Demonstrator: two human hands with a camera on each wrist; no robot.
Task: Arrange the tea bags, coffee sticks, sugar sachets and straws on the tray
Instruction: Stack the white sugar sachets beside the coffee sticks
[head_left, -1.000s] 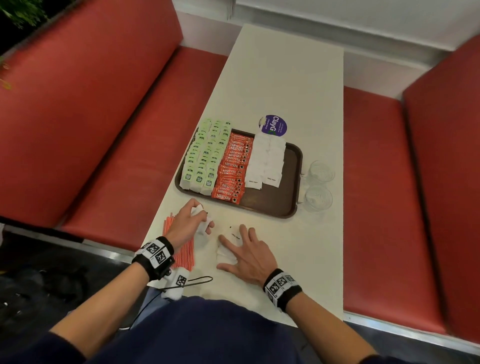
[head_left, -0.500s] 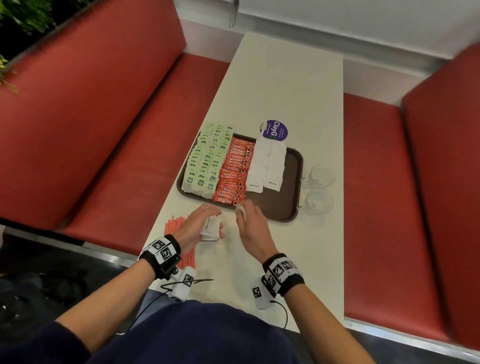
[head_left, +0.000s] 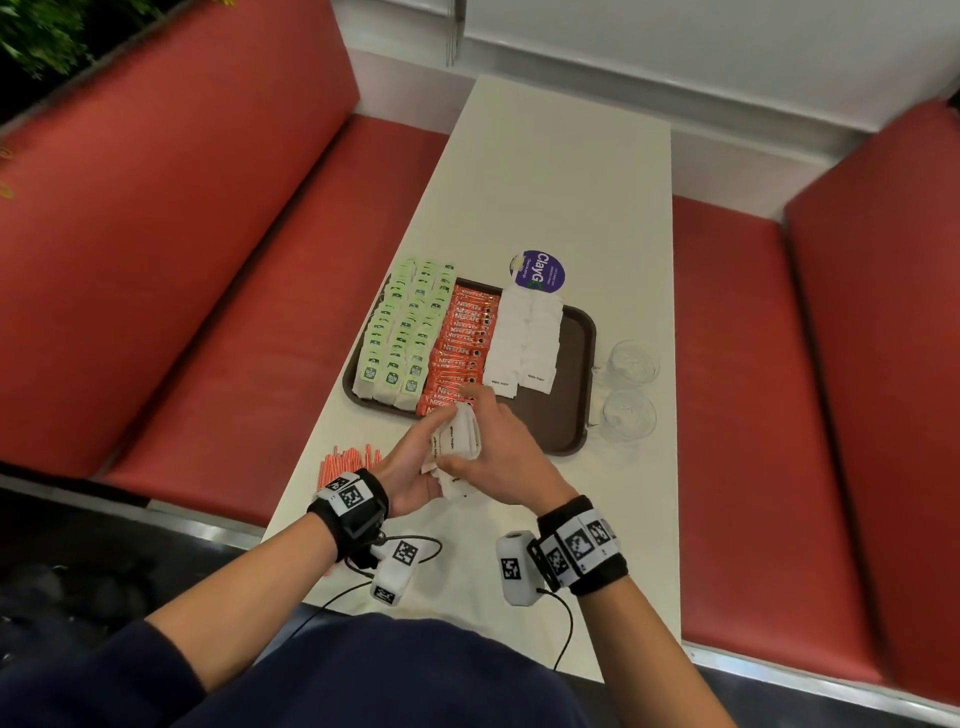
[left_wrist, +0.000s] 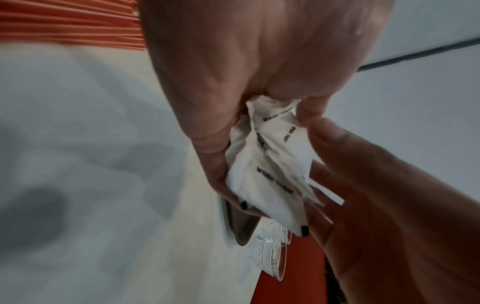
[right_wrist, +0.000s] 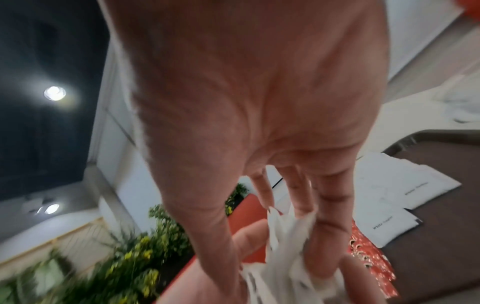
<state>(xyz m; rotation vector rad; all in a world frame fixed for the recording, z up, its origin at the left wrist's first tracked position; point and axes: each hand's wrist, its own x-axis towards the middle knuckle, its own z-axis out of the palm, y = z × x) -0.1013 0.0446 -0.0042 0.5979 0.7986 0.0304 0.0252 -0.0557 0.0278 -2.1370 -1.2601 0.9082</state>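
Sugar sachets (head_left: 457, 447) pinched between both hands' fingers (head_left: 470, 402).

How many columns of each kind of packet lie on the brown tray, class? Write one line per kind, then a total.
Green tea bags: 3 columns
Orange coffee sticks: 1 column
White sugar sachets: 2 columns
Total: 6 columns on the tray

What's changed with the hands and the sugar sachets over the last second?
The right hand left the table, where it lay flat on loose sachets, and joined the left hand; both now hold one bunch of sugar sachets near the tray. The rows on the tray and the straws stayed put.
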